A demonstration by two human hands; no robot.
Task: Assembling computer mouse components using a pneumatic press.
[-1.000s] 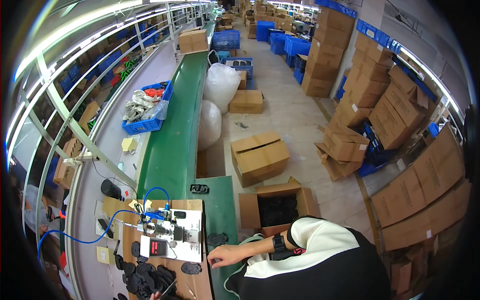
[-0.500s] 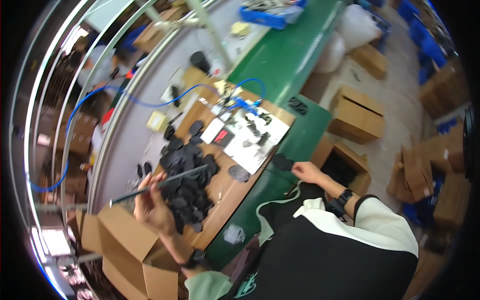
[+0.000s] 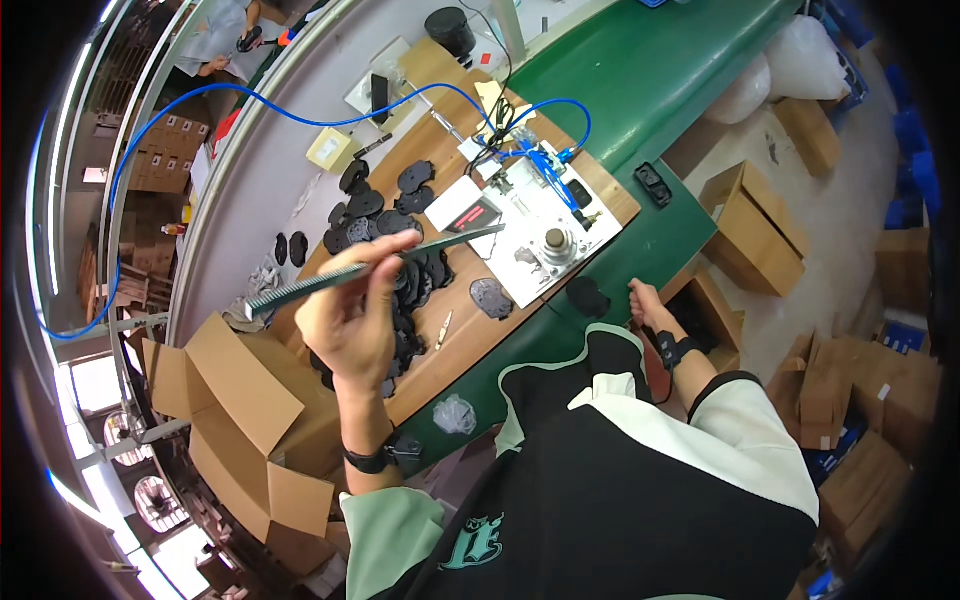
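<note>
Strip [image 3: 303, 290], just one, gripped in your left hand [image 3: 352, 325] left of one machine [image 3: 556, 243], right hand [image 3: 650, 302] rightward, grip unclear

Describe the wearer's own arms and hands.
The left hand and right hand are ungloved. The left wristband and right wristband are black. The left sleeve is pale green; the right sleeve is white, edged black.
</note>
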